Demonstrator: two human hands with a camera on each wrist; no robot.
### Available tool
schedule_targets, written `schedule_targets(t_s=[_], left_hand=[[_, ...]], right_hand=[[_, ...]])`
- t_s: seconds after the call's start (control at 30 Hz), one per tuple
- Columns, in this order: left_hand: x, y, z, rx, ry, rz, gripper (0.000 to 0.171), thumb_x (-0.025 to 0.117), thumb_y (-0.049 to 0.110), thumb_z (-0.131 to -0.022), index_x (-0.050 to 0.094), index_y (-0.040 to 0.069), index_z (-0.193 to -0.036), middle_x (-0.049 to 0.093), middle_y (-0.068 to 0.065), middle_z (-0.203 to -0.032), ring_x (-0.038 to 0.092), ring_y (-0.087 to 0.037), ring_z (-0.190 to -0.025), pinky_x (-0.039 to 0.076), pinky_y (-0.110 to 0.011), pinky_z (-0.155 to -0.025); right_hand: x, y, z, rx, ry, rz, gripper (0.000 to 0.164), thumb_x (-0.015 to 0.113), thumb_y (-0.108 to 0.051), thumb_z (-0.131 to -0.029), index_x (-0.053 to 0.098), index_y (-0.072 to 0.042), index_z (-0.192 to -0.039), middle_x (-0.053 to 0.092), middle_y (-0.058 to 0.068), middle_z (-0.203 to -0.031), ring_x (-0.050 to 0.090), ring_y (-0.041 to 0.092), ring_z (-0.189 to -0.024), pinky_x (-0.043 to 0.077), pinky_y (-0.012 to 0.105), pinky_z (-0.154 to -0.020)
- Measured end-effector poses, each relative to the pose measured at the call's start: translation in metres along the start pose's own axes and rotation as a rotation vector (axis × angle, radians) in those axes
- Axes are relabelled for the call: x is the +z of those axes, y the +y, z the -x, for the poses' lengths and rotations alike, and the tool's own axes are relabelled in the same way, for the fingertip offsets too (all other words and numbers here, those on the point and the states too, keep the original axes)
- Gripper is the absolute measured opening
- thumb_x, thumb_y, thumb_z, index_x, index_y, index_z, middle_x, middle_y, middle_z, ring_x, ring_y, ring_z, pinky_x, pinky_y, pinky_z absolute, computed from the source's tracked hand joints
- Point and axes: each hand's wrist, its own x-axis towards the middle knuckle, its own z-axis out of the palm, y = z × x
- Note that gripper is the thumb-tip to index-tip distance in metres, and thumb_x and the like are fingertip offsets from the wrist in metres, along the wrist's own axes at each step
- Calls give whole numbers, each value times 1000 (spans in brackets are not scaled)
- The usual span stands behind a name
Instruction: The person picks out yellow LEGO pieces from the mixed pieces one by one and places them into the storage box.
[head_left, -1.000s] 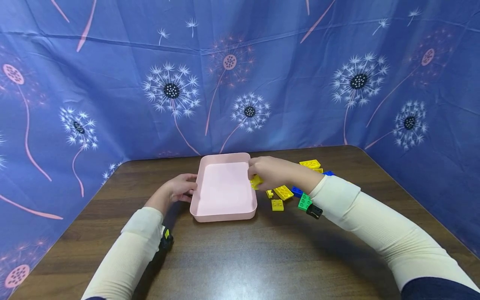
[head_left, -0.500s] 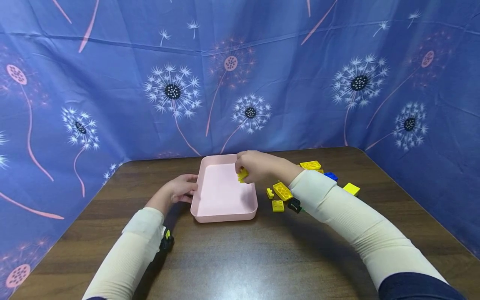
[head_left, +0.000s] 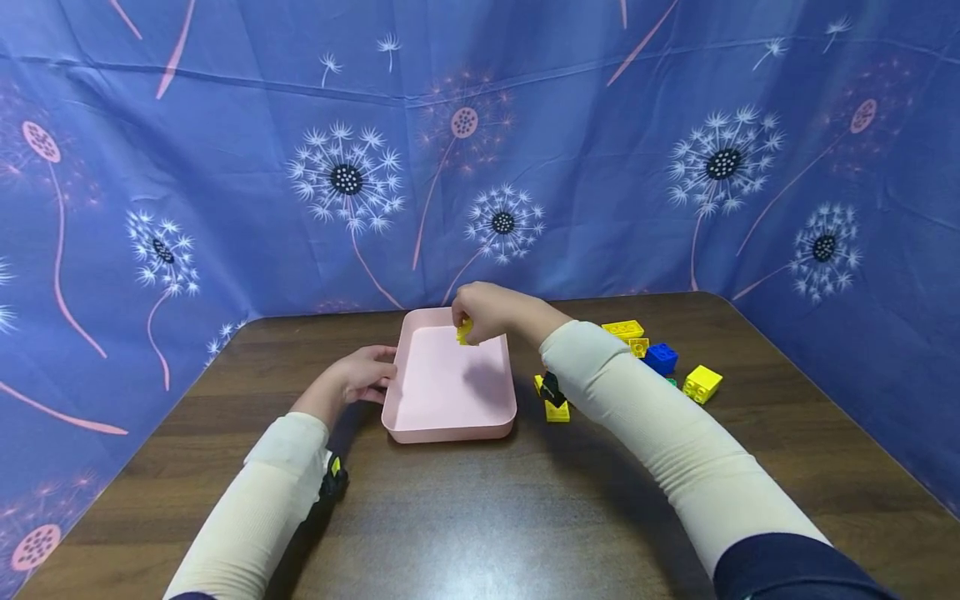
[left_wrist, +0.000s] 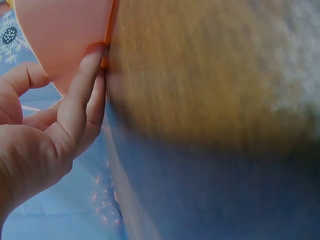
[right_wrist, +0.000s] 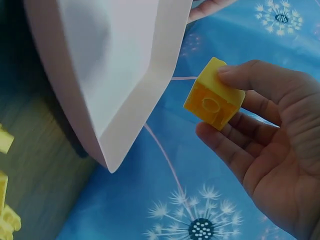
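My right hand (head_left: 487, 312) pinches a yellow toy brick (head_left: 464, 332) between thumb and fingers above the far end of a pink tray (head_left: 450, 435). In the right wrist view the yellow brick (right_wrist: 214, 95) turns its hollow underside to the camera, apart from the tray wall (right_wrist: 145, 95). My left hand (head_left: 363, 377) rests against the tray's left side. The left wrist view has the fingers of that hand (left_wrist: 65, 115) touching the outside of the tray (left_wrist: 65, 40), not curled round it. No bricks show on the visible tray floor.
Right of the tray lie more toy bricks: a small yellow one (head_left: 557, 412), a long yellow one (head_left: 622, 330), a blue one (head_left: 661, 358) and another yellow one (head_left: 702, 383). My right forearm covers part of this group. A blue patterned cloth (head_left: 600, 167) hangs behind the brown table (head_left: 465, 517).
My right hand has carried the yellow brick left and away from me, from the tray's right edge to over its far end. My left hand and the tray have stayed in place.
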Motion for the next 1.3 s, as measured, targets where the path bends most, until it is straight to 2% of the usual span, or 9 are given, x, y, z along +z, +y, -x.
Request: schedule_targets(t_s=[0.27,0.47,0.57,0.73,0.9,1.3], left_hand=[[0,1,-1,-4,-1,-5,66,43,-1,-89,19,-3,-151,57,-17,-101,61,-19,-82,57,-43,-73],[0,2,-1,-22,16,-16,66,44,-1,-89,21,-1,-151,51,-10,-87,53,-15,-72,57,-40,-70],[1,1,-1,-25,14,-16,66,43,-1,-88,21,-1,-151,48,-8,-84,51,-13,-69,56,-38,-68],[1,-1,-2,-28,10,7,67,43,-2,-87,21,-1,-151,51,-9,-87,53,-12,-68,57,-37,-68],[0,0,-1,-18,11,8,68,43,-1,-87,21,-2,-151,54,-11,-91,56,-14,-70,57,-38,-67],[2,1,2,-4,4,5,67,42,-1,-87,20,-3,-151,58,-13,-93,61,-16,-76,58,-39,-69]], right_hand=[[9,8,-26,112,16,-92,5,74,-9,-74,72,-7,-78,60,-1,-73,45,13,-67,41,25,-61],[22,8,-42,237,12,-158,16,76,-11,-77,73,-4,-90,67,3,-87,58,17,-79,51,29,-72],[32,8,-47,288,25,-168,16,77,-14,-79,73,-4,-91,68,4,-89,61,19,-82,52,31,-74],[49,7,-49,354,47,-151,15,78,-18,-81,71,-7,-86,67,2,-83,58,18,-79,50,31,-73],[61,10,-49,392,47,-140,15,78,-15,-80,68,-5,-84,64,2,-81,56,17,-77,49,29,-71],[72,14,-43,467,43,-190,16,78,-12,-79,65,-4,-85,61,3,-81,53,19,-76,47,28,-67]])
